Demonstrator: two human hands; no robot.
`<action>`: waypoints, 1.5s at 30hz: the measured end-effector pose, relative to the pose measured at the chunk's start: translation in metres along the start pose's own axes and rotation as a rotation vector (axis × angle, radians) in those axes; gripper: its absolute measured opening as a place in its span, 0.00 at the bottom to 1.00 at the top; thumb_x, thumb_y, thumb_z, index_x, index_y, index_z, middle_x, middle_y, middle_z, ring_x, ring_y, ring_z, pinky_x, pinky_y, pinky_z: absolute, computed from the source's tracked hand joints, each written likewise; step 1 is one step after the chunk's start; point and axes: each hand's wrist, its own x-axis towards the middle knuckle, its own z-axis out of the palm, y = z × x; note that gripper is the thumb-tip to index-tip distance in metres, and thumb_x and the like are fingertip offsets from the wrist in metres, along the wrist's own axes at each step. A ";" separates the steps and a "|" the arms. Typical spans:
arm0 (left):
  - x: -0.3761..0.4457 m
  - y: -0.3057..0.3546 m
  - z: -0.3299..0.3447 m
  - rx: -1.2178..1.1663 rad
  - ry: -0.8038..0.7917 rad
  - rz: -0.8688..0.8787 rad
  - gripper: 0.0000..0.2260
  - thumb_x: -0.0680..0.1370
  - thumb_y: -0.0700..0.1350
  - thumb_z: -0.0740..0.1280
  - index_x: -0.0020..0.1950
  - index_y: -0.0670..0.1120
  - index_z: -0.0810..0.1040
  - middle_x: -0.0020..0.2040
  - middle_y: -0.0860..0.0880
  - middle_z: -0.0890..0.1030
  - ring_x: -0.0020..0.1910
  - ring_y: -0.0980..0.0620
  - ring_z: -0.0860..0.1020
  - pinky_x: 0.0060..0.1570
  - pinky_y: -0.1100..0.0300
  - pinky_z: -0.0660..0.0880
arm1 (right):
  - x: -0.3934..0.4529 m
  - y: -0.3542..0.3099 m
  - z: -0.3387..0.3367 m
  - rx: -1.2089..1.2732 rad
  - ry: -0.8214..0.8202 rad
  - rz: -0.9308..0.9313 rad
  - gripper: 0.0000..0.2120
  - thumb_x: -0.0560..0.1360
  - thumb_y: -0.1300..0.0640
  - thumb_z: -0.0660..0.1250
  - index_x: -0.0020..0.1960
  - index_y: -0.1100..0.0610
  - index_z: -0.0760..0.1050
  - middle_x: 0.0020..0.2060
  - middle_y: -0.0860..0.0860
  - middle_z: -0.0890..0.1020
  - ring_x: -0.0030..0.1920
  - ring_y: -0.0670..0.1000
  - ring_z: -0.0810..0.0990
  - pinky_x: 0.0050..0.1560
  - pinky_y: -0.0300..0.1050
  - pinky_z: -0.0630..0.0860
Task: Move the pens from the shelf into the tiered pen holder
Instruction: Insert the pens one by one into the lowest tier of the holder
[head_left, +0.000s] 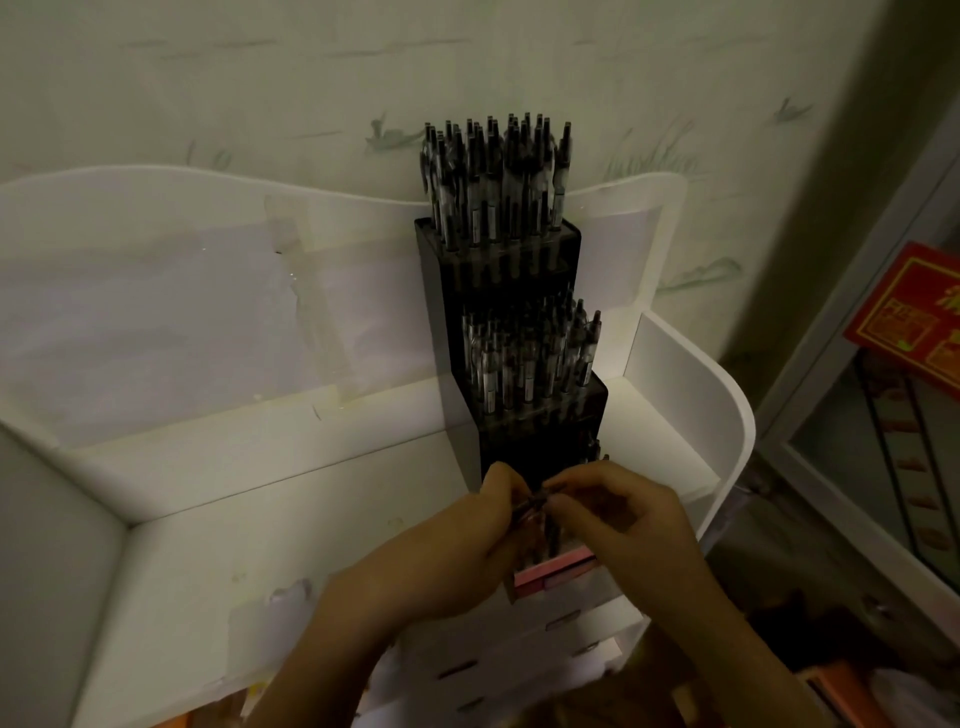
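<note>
A black tiered pen holder (511, 291) stands on the white shelf (270, 478) against the wall. Its top tier and middle tier are packed with several black-and-clear pens (493, 171). At the lowest front tier, both hands meet over a small bunch of pens (540, 525) standing above a pink box (558, 570). My left hand (467, 540) grips pens at their upper ends. My right hand (618, 514) pinches the same bunch from the right. The lower tier's opening is mostly hidden behind my fingers.
The white shelf has a tall curved back panel (208, 270) with taped paper, and a side wall (696, 395) on the right. White drawers (561, 629) sit below the holder. A red printed box (914, 322) rests on a rack to the right.
</note>
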 end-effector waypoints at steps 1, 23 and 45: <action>0.000 -0.002 -0.001 0.006 0.000 -0.016 0.04 0.83 0.48 0.57 0.57 0.51 0.64 0.49 0.48 0.80 0.45 0.49 0.79 0.47 0.46 0.78 | 0.001 -0.003 -0.005 0.018 0.014 0.045 0.07 0.74 0.63 0.69 0.48 0.53 0.81 0.42 0.44 0.85 0.44 0.45 0.84 0.44 0.38 0.81; -0.004 -0.008 -0.005 0.043 0.191 -0.005 0.03 0.82 0.48 0.57 0.55 0.52 0.69 0.42 0.49 0.77 0.37 0.53 0.74 0.42 0.50 0.74 | 0.002 0.017 -0.030 -0.351 0.278 -0.144 0.06 0.74 0.58 0.69 0.50 0.49 0.78 0.42 0.38 0.81 0.45 0.40 0.82 0.48 0.27 0.75; -0.008 -0.009 -0.007 0.184 0.323 0.018 0.10 0.81 0.54 0.60 0.62 0.58 0.69 0.44 0.56 0.78 0.39 0.57 0.77 0.42 0.55 0.77 | 0.002 0.043 -0.016 -0.491 0.121 -0.127 0.09 0.72 0.59 0.74 0.51 0.52 0.82 0.41 0.41 0.83 0.44 0.37 0.80 0.44 0.27 0.76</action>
